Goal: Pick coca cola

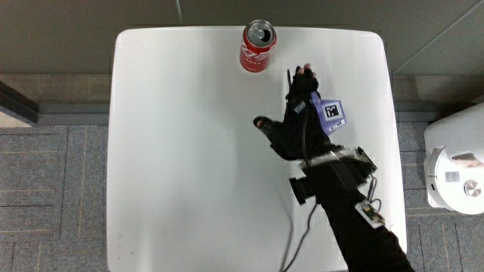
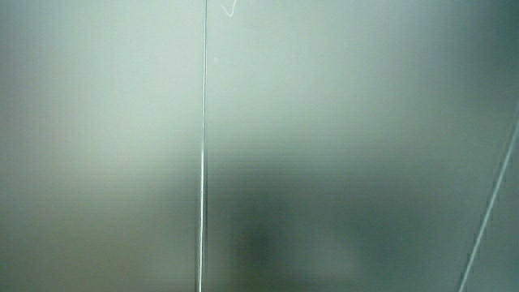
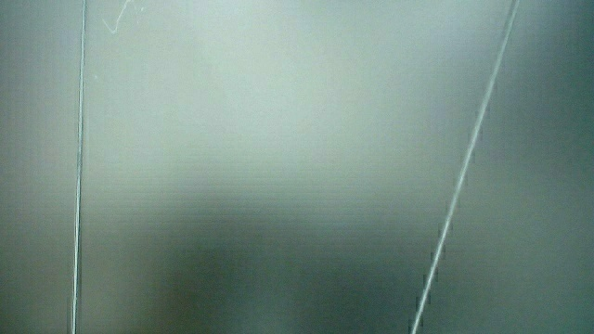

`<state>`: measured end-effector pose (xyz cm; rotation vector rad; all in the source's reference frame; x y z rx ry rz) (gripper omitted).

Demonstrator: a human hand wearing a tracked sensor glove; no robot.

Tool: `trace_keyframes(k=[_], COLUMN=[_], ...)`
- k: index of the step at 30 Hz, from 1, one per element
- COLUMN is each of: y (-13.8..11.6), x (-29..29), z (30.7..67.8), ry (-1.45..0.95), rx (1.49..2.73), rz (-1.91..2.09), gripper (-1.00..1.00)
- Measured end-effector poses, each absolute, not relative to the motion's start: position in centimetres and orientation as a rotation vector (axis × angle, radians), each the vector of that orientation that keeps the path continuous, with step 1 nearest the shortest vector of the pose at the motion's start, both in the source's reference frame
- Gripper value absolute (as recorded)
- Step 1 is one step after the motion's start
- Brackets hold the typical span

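A red Coca-Cola can stands upright on the white table, close to the table's edge farthest from the person. The black-gloved hand lies over the table nearer to the person than the can, a short gap apart from it. Its fingers are stretched toward the can and its thumb is spread; it holds nothing. A patterned cube sits on the hand's back, and the forearm runs down to the table's near edge. Both side views show only a pale wall.
A white device stands on the grey carpet beside the table, off its edge. A thin cable trails from the forearm across the table toward the person.
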<state>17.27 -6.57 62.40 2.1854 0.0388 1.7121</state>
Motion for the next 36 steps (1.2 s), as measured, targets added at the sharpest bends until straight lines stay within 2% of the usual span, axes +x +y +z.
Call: trace_keyframes(k=[15,22,30,31,33,36], y=[-7.5,-7.9,-7.7,-7.6,-7.5,-7.2], x=[18.7,18.6,18.7,18.7,19.1,19.2], z=[64.7,64.9,64.2,63.9,64.2,64.1], ry=[0.175,0.159,0.213,0.226,0.248,0.274], rx=[2.001,2.001,2.084,2.066,2.124,2.123], rz=[1.908,1.981,1.972,1.988,1.989,1.999], gripper=[0.00,0.00,0.50,0.56,0.69,0.88])
